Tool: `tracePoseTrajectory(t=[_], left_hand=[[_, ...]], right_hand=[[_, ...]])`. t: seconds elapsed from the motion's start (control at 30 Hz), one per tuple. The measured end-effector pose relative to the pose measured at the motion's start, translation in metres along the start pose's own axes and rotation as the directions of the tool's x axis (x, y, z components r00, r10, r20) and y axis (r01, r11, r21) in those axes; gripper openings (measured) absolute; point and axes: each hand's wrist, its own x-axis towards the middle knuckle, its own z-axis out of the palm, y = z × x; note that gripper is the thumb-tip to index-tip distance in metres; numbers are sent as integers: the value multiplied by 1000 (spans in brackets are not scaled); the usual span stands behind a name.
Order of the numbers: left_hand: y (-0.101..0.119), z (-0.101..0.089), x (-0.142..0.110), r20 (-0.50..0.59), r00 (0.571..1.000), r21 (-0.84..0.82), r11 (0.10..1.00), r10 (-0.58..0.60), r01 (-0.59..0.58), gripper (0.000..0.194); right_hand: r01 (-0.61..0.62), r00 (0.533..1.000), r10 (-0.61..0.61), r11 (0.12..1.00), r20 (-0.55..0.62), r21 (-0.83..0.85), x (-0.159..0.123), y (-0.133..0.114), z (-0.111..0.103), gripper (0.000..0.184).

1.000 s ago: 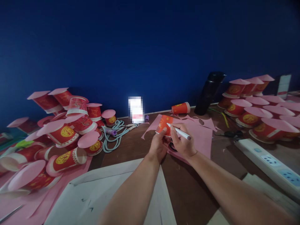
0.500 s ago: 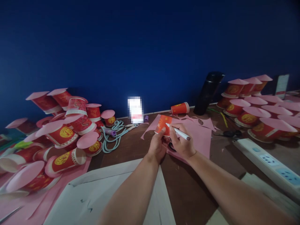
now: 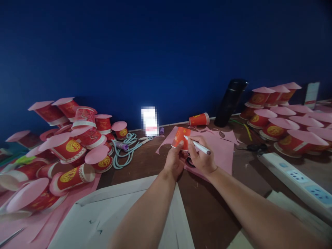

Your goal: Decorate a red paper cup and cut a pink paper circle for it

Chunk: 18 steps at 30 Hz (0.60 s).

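Note:
A red paper cup (image 3: pixel 181 137) is tilted in my left hand (image 3: pixel 175 160), whose fingers close round its lower end. My right hand (image 3: pixel 201 157) grips a white marker pen (image 3: pixel 199 146), its tip at the cup's side; whether it touches, I cannot tell. Beneath both hands lies pink paper (image 3: pixel 223 152) with cut edges. Part of a dark scissors handle (image 3: pixel 190 162) shows below the right hand, mostly hidden. Behind the hands, a few nested red paper cups (image 3: pixel 198 120) lie on their side by the wall.
Red cups with pink paper tops are piled at left (image 3: pixel 68 148) and right (image 3: pixel 276 129). A black thermos (image 3: pixel 230 103) leans at the wall. A white power strip (image 3: pixel 293 180), a pale blue cable (image 3: pixel 121 162), a lit phone (image 3: pixel 150 121) and a large white envelope (image 3: pixel 85 214) lie around.

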Motion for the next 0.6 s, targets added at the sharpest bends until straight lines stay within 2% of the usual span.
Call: tracePoseTrajectory(t=[0.6], left_hand=[[-1,-3,3,2,1000,-15,1000,-4,4,21]], right_hand=[[-24,1000,25,1000,14,-16,-1,1,1,12]])
